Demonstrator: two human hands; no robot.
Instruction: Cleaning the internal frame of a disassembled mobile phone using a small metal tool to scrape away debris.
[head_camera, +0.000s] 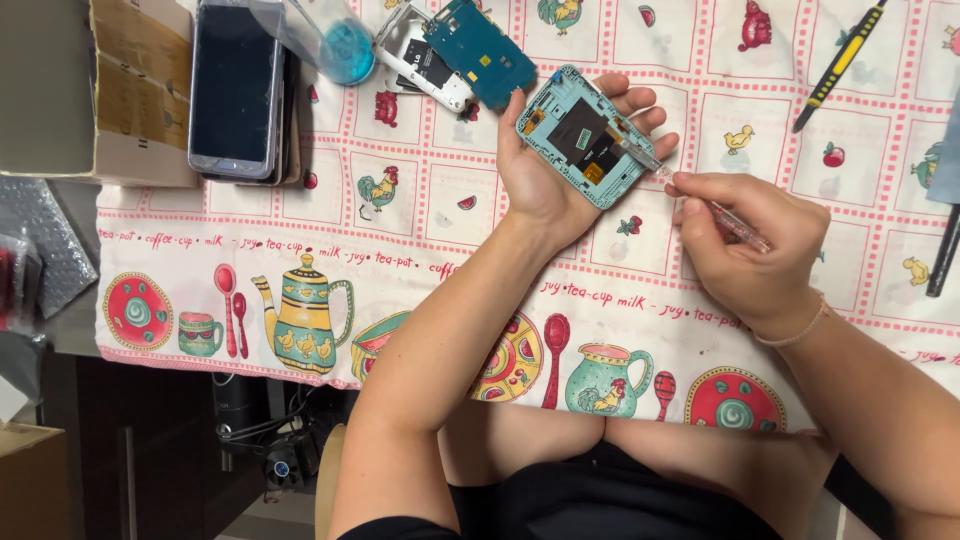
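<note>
The left hand (555, 165) lies palm up over the table (420, 215), fingers curled loosely around the edges of an opened phone frame (585, 135), which rests in the palm with its inner side facing up. The frame is pale blue, with a dark rectangular part in the middle and small gold-coloured contacts near it. Its long axis runs diagonally, from upper left near the fingertips to lower right toward the thumb side.

The right hand (745, 245) is closed in a pen-like pinch on a thin clear-handled screwdriver (700, 200). The tool slants from lower right, where it crosses the knuckles, up to the left, and its tip meets the frame near the lower right part of the dark rectangle. A thin bracelet (800, 330) sits on that wrist.

Just above the left hand's fingers lies a blue circuit board (480, 50), tilted and overlapping a white phone back piece (420, 55). Farther left stands a small stack of phones (240, 90), screens up, beside a cardboard box (140, 90); a clear bag with a blue round thing (345, 45) lies between the stack and the board. At upper right, well apart from the hands, a black-and-yellow tool (840, 65) lies slanted. The table is covered by a cloth printed with roosters, teapots and cups.
</note>
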